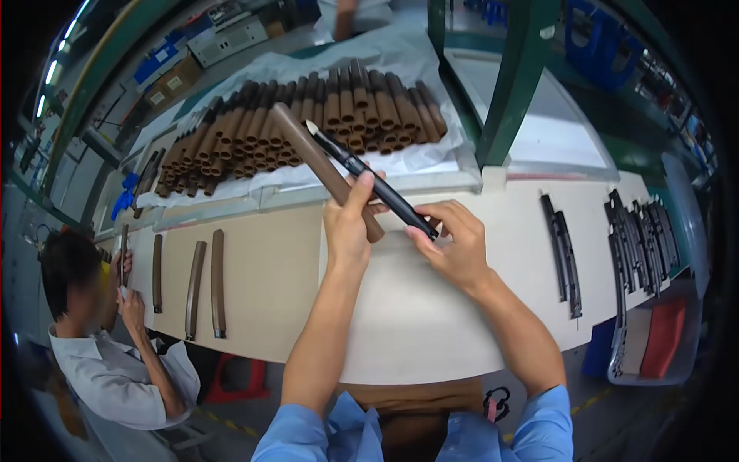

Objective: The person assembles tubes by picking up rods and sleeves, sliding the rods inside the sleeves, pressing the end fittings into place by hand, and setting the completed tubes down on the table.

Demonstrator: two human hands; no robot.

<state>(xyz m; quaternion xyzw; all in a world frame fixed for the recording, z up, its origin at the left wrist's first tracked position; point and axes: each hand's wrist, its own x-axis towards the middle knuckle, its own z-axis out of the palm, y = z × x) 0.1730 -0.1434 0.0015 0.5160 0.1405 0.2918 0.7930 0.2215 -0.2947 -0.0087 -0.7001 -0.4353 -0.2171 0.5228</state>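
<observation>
In front of me my left hand (349,223) is closed around a long brown tube (312,152), which slants up to the left. The thumb of that hand also lies against a slim black rod-shaped assembly (392,199) with a pale tip. My right hand (459,240) pinches the lower right end of this assembly. Tube and assembly cross close together above the pale work surface (400,331). Whether they touch each other is hard to make out.
A large pile of brown tubes (254,135) lies on white sheeting behind. Several brown tubes (218,281) rest at left, near a seated person (115,369) holding another. Black assemblies (566,254) lie at right, beside a clear bin (654,369). A green post (512,92) stands behind.
</observation>
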